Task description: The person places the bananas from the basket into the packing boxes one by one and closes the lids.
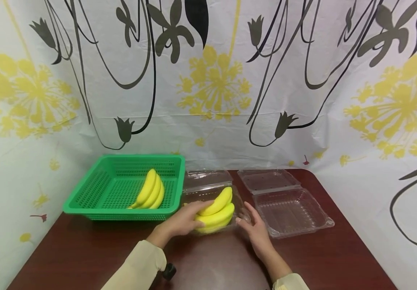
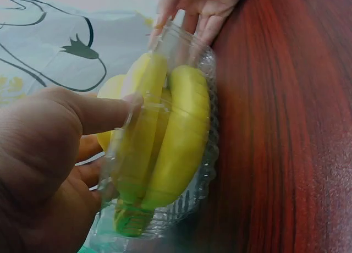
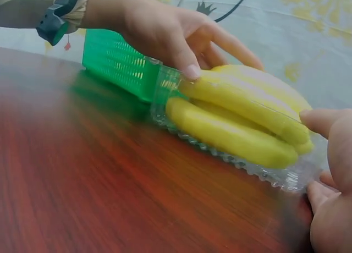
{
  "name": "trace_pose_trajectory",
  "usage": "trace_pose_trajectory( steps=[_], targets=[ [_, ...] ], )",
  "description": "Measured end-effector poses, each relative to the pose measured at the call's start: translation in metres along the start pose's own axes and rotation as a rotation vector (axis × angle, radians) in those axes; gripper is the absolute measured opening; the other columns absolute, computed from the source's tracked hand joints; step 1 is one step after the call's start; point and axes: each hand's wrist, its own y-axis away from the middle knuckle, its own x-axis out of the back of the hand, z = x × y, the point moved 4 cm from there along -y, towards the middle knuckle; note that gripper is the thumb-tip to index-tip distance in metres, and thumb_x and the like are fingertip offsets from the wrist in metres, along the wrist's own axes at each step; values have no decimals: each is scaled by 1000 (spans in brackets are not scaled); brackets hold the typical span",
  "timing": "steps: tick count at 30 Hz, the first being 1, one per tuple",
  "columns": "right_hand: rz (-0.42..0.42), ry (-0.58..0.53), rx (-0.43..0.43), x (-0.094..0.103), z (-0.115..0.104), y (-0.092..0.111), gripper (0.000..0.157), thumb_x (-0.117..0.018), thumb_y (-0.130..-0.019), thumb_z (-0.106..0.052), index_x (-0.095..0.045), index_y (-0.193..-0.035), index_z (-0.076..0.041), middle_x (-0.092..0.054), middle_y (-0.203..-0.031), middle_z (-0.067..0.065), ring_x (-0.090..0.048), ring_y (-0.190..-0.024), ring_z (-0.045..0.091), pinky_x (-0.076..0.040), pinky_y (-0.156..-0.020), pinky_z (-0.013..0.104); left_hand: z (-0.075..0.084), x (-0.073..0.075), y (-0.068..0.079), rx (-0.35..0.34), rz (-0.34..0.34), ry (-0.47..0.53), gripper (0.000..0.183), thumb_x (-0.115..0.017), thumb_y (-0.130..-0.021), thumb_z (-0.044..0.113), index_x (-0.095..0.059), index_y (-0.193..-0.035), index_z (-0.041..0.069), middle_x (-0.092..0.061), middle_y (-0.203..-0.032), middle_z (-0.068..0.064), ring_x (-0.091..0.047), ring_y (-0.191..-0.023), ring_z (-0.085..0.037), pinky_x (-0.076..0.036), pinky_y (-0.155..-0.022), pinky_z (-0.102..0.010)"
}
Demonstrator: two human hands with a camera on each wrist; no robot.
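A bunch of yellow bananas sits in the base of a hinged clear plastic container at mid-table. My left hand grips the bunch near its stem end, thumb on the near side by the rim, other fingers on the far side. Opposite it, my right hand holds the container's right end. The right wrist view shows that thumb up by the banana tips and the fingers low against the container's end. Part of the bunch is hidden behind the left hand.
Left of the container stands a green plastic basket with another bunch of bananas inside. A second clear container lies lid open on the right. Behind the dark red table hangs a flower-patterned sheet.
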Motion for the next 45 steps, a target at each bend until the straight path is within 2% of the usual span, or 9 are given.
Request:
trace_pose_trajectory(
  steps=[11,16,20,24,29,33,36,41,45],
  targets=[
    [23,74,-12,-1,-4,2,56,-64,-78,-23,-40,-127,-33,-40,-127,-2,-45,-110,19,-39,-84,35,-1,-1,0,8,41,-59,63,-61,-77,8,-35,-133,19,-37,-131,4,-33,-119,-13,-30,-95,-34],
    [50,115,5,-1,-9,7,56,-65,-77,-25,-41,-127,-31,-39,-128,-1,-41,-112,21,-38,-84,38,3,-3,6,10,133,-182,58,-63,-77,12,-40,-130,19,-39,-130,0,-33,-119,-17,-27,-96,-38],
    [64,133,5,-2,-14,11,55,-65,-77,-24,-41,-127,-27,-38,-129,0,-35,-116,21,-34,-87,41,2,-5,16,72,247,-212,53,-65,-76,20,-46,-125,21,-36,-132,-2,-28,-122,-23,-26,-96,-43],
    [86,138,-22,-2,-18,15,53,-64,-78,-21,-41,-126,-26,-38,-129,0,-31,-117,20,-34,-86,42,-2,-7,27,182,342,-129,54,-65,-76,28,-45,-125,24,-21,-140,-1,-18,-126,-25,-30,-92,-48],
    [99,132,-34,-1,-20,11,56,-63,-78,-24,-39,-128,-19,-41,-127,9,-31,-118,27,-32,-91,43,-6,-12,39,273,424,24,58,-64,-76,35,-41,-128,24,-9,-143,1,-23,-124,-27,-35,-86,-49],
    [80,188,19,0,-11,0,60,-60,-81,-30,-33,-132,-16,-40,-126,15,-35,-115,33,-37,-87,41,-9,-18,46,304,484,121,64,-63,-76,38,-35,-132,23,-10,-143,-4,-22,-124,-28,-31,-88,-52],
    [60,202,29,-3,-18,-5,61,-58,-82,-31,-30,-134,-16,-37,-127,17,-33,-115,35,-37,-86,46,-12,-22,50,320,522,206,71,-64,-75,39,-30,-134,22,-16,-141,-10,-22,-123,-28,-28,-90,-53],
    [28,226,-30,-8,-41,-13,65,-57,-82,-34,-25,-136,-17,-33,-131,14,-31,-117,33,-31,-87,53,-14,-27,54,337,519,430,80,-66,-74,33,-19,-138,19,-21,-138,-13,-28,-120,-30,-31,-91,-49],
    [6,219,-78,-10,-58,-22,66,-57,-82,-30,-23,-136,-15,-29,-133,15,-28,-119,32,-29,-89,53,-7,-24,56,345,491,610,84,-66,-76,24,-11,-139,13,-20,-138,-18,-32,-116,-39,-34,-89,-48]
  ],
)
